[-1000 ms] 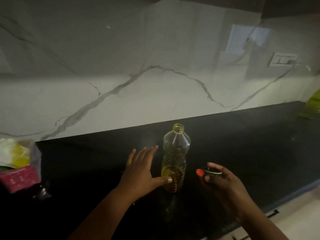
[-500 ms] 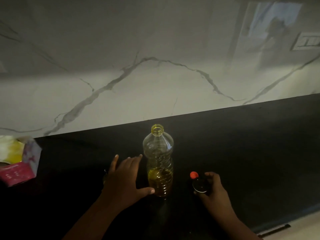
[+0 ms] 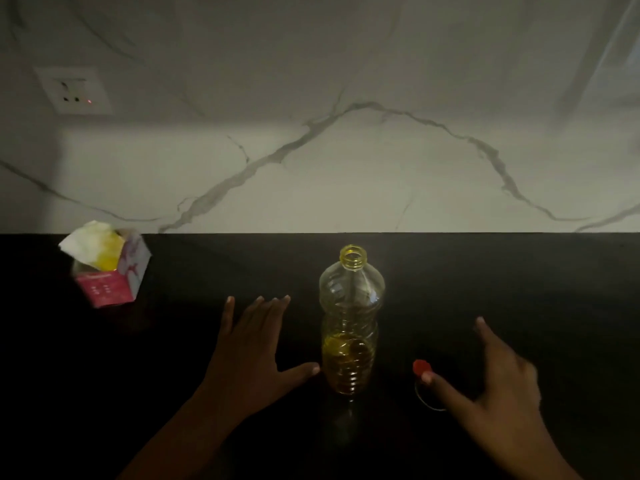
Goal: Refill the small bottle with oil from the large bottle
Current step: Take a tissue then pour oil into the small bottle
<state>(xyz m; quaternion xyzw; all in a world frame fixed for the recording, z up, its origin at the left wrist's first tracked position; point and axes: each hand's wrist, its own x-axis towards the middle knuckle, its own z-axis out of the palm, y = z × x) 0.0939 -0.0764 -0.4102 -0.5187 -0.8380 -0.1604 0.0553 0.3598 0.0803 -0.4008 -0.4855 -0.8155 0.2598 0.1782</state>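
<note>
Large bottle: upright near the middle of the counter, well back from its front edge and short of the back edge under the wall. Clear ribbed plastic, waisted, yellow threaded neck, no cap; amber oil only in the lower third. Small bottle: just right of it, dark and hard to read, a thin glinting rim and a red cap all that shows; whether that cap sits on or beside the mouth, cannot tell. Refill judged either done or not begun, since no pouring shows and both bottles stand on the counter; level in the small one hidden.

Left hand: flat, fingers spread, thumb tip touching or nearly touching the large bottle's base, gripping nothing. Right hand: spread wide, blurred, thumb at the red cap, clamped on nothing.

Counter: black, glossy. Wall: white marble with grey veins, socket at upper left. Carton near the back left edge, pink card, torn open, white and yellow inside.
</note>
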